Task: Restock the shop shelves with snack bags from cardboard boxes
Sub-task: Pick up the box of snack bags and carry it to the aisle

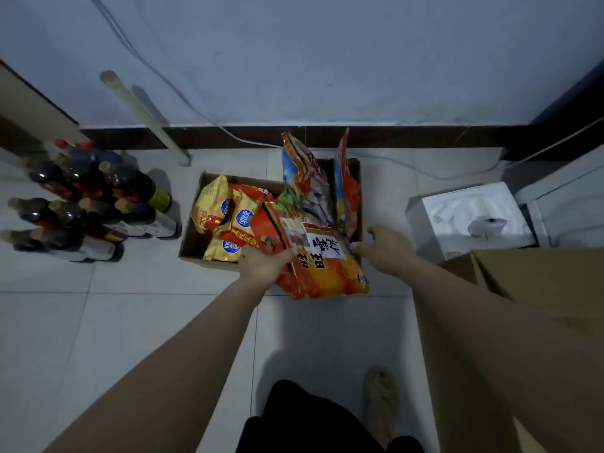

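Note:
An open cardboard box [192, 237] stands on the tiled floor by the wall. Yellow snack bags [214, 207] lie in its left half. Large red and orange snack bags [304, 178] stand up in its right half. One red and orange bag [327, 273] with a white label hangs over the box's near edge. My left hand [264, 264] grips that bag's left edge. My right hand [385, 248] pinches its right edge with thumb and fingers.
Several dark bottles [81, 204] stand on the floor to the left. A white foam block [470, 217] sits to the right, with another cardboard box [539, 276] in front of it. A pale pole [143, 116] leans on the wall. My shoe [380, 397] is below.

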`<action>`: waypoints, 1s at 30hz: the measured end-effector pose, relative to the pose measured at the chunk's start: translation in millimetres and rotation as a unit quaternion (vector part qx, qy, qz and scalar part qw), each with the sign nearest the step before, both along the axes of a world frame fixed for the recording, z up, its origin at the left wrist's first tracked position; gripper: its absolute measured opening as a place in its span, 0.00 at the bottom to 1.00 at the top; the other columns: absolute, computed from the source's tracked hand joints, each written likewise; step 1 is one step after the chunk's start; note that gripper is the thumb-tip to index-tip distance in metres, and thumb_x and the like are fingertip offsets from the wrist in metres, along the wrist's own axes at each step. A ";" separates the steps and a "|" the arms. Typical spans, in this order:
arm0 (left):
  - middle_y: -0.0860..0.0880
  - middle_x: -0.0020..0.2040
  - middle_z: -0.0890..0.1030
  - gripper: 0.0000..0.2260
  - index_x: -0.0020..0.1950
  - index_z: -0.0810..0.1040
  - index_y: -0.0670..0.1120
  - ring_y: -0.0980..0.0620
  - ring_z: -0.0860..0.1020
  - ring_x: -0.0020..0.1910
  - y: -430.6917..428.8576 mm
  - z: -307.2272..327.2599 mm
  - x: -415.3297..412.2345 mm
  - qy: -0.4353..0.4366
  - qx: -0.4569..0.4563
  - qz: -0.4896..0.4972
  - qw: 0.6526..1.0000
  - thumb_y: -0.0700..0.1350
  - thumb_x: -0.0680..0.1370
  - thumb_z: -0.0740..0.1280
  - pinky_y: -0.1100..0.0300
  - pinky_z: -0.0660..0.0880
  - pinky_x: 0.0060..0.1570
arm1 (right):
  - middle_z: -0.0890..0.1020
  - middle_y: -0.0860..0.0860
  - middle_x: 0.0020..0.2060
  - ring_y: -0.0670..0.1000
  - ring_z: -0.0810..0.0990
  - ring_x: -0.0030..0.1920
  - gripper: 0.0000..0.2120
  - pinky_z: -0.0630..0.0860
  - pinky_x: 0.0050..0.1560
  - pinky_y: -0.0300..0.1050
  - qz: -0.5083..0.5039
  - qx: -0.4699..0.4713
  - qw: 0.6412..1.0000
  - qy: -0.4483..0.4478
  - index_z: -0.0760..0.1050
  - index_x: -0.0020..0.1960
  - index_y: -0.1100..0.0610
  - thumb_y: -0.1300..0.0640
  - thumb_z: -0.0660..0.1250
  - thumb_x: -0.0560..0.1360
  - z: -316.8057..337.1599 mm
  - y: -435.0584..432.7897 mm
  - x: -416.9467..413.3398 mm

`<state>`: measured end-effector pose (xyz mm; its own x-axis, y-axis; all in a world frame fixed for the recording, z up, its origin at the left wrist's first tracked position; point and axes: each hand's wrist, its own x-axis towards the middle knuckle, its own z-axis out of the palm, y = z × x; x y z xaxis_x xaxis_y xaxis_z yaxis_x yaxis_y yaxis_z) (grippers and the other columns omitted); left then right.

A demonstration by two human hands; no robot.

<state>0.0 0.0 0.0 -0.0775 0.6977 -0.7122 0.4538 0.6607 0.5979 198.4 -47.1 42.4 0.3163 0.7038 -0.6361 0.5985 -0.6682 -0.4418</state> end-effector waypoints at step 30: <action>0.43 0.69 0.71 0.57 0.77 0.51 0.44 0.39 0.75 0.63 58.4 -176.8 32.8 -0.071 -0.076 0.100 0.989 0.56 0.57 0.81 0.48 0.72 0.61 | 0.70 0.52 0.69 0.56 0.71 0.67 0.47 0.69 0.64 0.47 -0.159 -0.026 0.955 0.248 0.60 0.74 0.55 0.32 0.69 0.65 -209.7 50.8 45.7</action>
